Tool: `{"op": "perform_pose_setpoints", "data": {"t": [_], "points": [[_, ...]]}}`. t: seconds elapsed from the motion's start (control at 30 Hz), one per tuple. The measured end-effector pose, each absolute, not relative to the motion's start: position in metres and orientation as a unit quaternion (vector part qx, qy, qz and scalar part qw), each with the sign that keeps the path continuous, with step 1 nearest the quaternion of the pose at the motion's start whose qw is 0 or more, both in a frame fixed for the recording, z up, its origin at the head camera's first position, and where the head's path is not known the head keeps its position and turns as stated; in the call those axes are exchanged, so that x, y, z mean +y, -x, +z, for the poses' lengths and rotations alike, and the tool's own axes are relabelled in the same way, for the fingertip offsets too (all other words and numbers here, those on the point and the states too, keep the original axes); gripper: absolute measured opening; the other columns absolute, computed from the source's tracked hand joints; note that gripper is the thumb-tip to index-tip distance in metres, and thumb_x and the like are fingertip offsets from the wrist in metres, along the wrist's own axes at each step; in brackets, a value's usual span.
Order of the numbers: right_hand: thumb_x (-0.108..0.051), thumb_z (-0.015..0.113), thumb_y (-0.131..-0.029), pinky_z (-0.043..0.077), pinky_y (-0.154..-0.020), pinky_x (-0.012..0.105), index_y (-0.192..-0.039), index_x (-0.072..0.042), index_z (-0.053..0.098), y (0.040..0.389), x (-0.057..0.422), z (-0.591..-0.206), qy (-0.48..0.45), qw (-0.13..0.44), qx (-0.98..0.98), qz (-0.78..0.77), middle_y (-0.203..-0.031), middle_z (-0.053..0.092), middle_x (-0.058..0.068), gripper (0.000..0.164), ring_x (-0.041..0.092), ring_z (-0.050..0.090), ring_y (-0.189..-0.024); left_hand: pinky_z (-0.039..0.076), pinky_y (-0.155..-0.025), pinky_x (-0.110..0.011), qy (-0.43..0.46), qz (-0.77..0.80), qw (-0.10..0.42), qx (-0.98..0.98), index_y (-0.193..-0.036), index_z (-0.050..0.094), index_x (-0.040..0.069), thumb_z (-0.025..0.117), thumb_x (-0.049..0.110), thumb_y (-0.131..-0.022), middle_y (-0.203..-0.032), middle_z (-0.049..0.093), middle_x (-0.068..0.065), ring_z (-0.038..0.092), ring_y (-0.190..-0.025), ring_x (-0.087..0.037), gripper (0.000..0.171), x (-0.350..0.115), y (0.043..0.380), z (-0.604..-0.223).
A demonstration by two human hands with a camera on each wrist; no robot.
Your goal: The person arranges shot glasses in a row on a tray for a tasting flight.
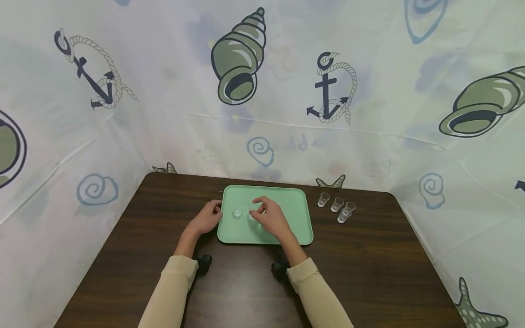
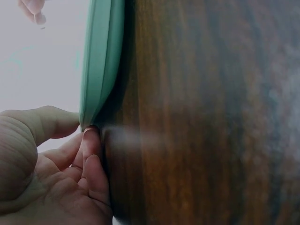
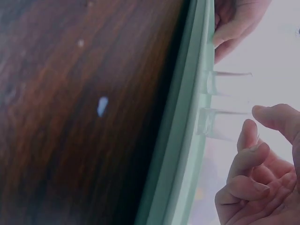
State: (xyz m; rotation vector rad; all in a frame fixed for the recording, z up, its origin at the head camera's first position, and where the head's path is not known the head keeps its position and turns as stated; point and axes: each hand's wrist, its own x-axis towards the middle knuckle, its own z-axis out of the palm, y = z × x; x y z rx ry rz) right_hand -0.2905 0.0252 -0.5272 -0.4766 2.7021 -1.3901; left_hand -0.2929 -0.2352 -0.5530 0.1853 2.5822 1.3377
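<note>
We see the left hand (image 1: 208, 218) pinch the edge of a pale-green rectangular tray (image 1: 285, 223) on the dark-brown wooden desk (image 1: 361, 269). At a small clear cup (image 3: 218, 125) upright on that tray, the right hand (image 1: 271, 220) has fingers apart; whether they grip it, we cannot tell.

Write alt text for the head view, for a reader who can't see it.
A person's right hand is at a small clear cup on a green tray, beside a second cup, while the left hand holds the tray's left edge. More clear cups sit to the right on a dark brown table, before a pale sheet printed with shells and anchors.
</note>
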Motion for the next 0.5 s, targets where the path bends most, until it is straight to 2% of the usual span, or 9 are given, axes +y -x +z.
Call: {"op": "perform_pose_setpoints", "data": {"t": [0.5], "points": [[-0.026,0.071,-0.105,0.051,-0.067,0.035,-0.143,-0.008,0.065,0.2958,0.0148,-0.527,0.141,0.047,0.887,-0.438,-0.097,0.075,0.008,0.043,0.017,0.063,-0.072,0.042,-0.087,-0.044,-0.07,0.461,0.114,0.877,-0.159,0.032,-0.014,0.042,0.009,-0.112,-0.124,0.048,-0.025,0.049,-0.102,-0.03,0.053,-0.2364,0.2958,-0.5555]]}}
